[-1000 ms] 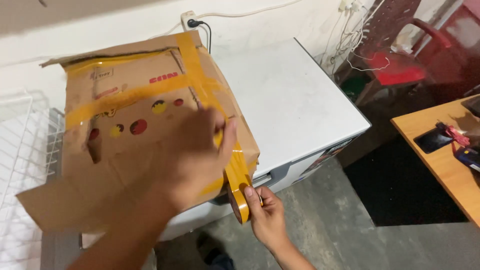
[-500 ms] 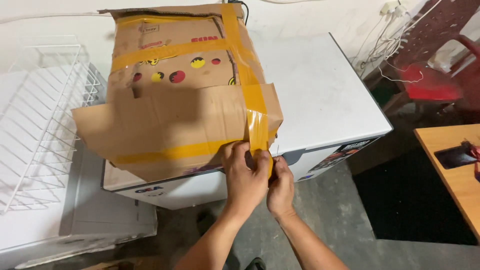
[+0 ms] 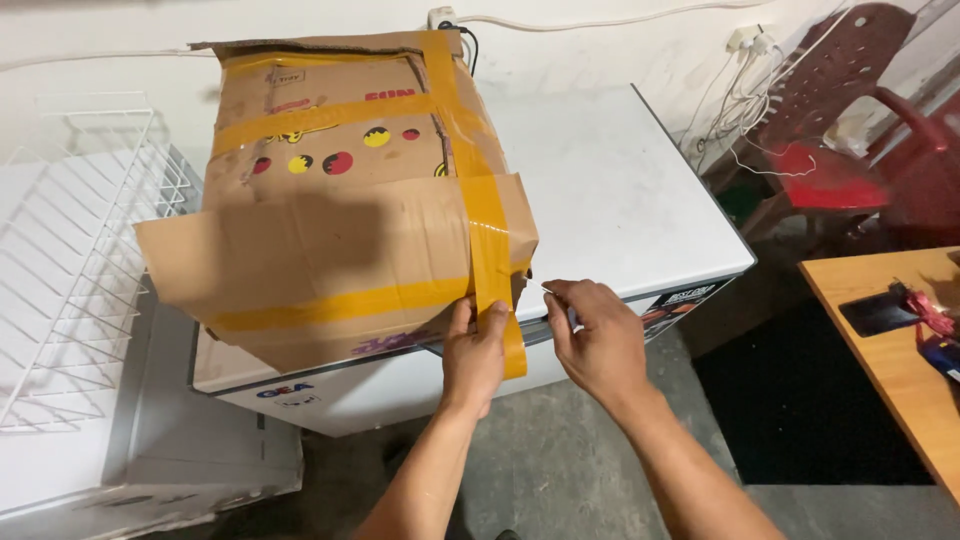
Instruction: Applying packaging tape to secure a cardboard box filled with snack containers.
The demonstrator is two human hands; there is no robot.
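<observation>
The left hand (image 3: 475, 355) is pinching the loose end of the yellow tape (image 3: 488, 255), fingers (image 3: 493, 318) clenched on it at the lower front corner of the cardboard box (image 3: 340, 230). The box is sitting on the white chest freezer (image 3: 620, 190). The right hand (image 3: 598, 340) is hovering just beside the tape, fingers loosely curled, grasping nothing.

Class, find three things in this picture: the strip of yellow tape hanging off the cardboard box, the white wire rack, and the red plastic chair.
yellow tape (image 3: 488, 250), head view, on the vertical strip down the box's front flap.
white wire rack (image 3: 62, 260), head view, on its wire floor.
red plastic chair (image 3: 835, 180), head view, on the seat.
</observation>
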